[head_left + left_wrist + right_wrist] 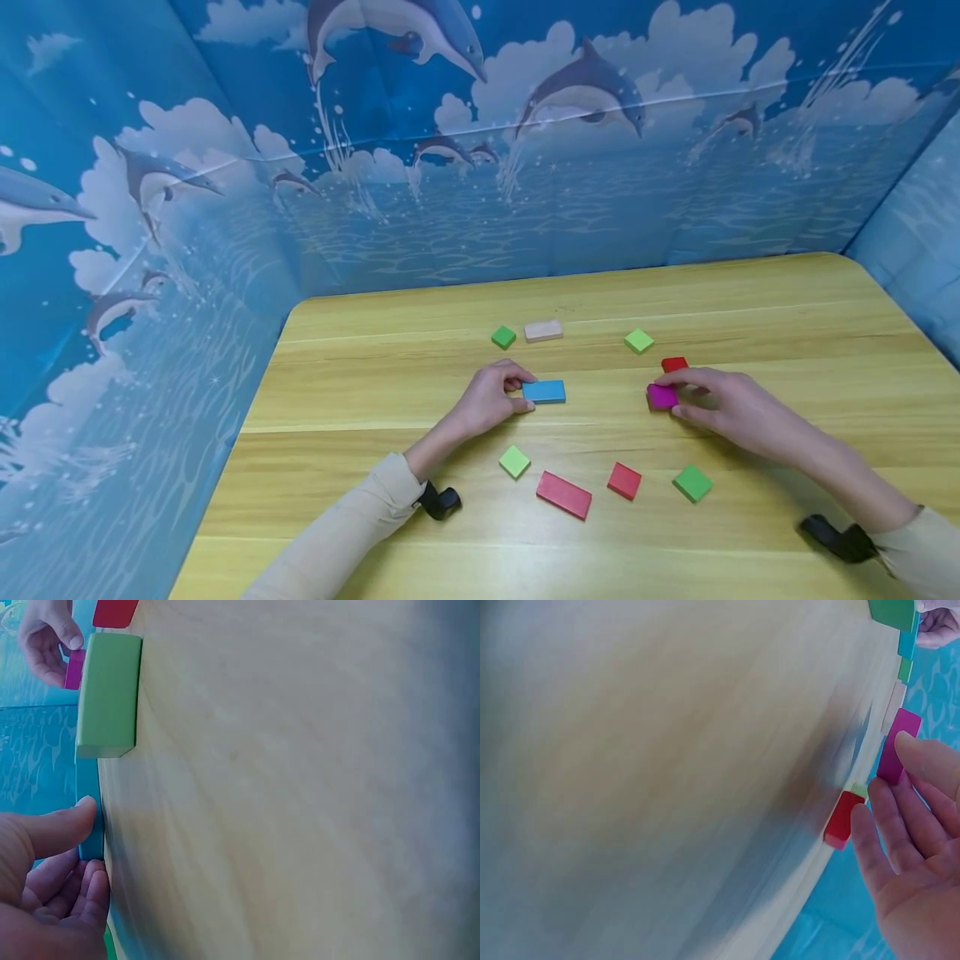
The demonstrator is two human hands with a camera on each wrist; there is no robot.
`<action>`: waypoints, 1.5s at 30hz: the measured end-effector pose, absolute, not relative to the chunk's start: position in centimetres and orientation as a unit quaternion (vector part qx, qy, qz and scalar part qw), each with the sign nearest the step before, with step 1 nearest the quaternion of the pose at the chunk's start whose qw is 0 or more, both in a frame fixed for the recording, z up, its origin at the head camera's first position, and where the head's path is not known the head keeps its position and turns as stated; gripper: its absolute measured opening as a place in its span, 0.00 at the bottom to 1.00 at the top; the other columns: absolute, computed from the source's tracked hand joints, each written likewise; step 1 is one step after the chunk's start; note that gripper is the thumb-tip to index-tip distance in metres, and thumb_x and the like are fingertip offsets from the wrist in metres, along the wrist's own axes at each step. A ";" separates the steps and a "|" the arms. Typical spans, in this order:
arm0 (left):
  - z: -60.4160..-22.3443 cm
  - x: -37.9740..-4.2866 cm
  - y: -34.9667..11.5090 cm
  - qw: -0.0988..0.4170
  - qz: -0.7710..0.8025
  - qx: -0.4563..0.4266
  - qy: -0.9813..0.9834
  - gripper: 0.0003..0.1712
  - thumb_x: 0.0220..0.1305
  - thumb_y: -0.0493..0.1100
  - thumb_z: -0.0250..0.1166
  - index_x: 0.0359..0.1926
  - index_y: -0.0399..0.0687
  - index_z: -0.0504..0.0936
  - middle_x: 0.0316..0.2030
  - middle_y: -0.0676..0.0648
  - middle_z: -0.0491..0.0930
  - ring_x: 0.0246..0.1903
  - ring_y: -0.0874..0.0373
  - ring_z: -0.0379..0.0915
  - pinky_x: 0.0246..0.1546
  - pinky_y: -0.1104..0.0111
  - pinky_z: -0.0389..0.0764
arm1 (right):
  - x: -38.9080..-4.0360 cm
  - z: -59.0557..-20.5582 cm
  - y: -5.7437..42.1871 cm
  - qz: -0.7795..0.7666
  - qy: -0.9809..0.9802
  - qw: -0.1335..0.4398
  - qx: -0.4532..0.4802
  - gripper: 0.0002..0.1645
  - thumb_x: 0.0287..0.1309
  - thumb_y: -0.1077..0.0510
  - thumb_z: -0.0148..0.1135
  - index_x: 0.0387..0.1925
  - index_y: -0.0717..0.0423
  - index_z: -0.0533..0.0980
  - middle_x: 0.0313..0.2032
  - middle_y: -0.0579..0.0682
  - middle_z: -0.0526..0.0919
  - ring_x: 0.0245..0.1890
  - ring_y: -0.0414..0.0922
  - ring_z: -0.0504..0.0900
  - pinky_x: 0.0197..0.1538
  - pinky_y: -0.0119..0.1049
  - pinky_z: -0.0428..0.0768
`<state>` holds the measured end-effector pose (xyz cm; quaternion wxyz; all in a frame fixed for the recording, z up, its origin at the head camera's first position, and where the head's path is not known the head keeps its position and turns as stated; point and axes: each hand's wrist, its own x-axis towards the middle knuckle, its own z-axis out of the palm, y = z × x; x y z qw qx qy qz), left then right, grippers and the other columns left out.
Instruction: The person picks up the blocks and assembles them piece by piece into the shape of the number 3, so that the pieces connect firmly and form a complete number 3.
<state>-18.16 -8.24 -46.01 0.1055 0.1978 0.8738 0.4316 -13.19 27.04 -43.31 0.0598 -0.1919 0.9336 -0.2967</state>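
My left hand (pixel 491 396) pinches the left end of a blue rectangular block (pixel 545 392) between thumb and fingers, near the middle of the table. In the left wrist view the blue block (pixel 90 802) lies flat along the tabletop. To the right, my right hand (pixel 731 408) pinches a magenta block (pixel 662 397) between thumb and fingers. The right wrist view shows the magenta block (pixel 899 746) tilted in that grip, apparently off the table. Just behind it lies a red block (pixel 674 364), partly hidden by the right hand.
Behind the hands lie a green block (pixel 503 337), a pale pink block (pixel 543 331) and a light green block (pixel 639 340). Nearer me are another light green block (pixel 514 462), a long red block (pixel 564 495), a red square (pixel 624 481) and a green square (pixel 692 482). A dolphin-print curtain (pixel 480 208) borders the table (pixel 337 517).
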 end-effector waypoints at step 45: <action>-46.1 -18.1 -8.3 0.114 0.432 0.196 0.873 0.17 0.55 0.34 0.74 0.47 0.42 0.85 0.40 0.53 0.77 0.41 0.59 0.71 0.45 0.72 0.75 | -16.6 -43.1 21.0 -0.297 0.911 0.102 -0.268 0.22 0.59 0.59 0.69 0.56 0.49 0.78 0.53 0.45 0.80 0.52 0.47 0.77 0.51 0.47 0.78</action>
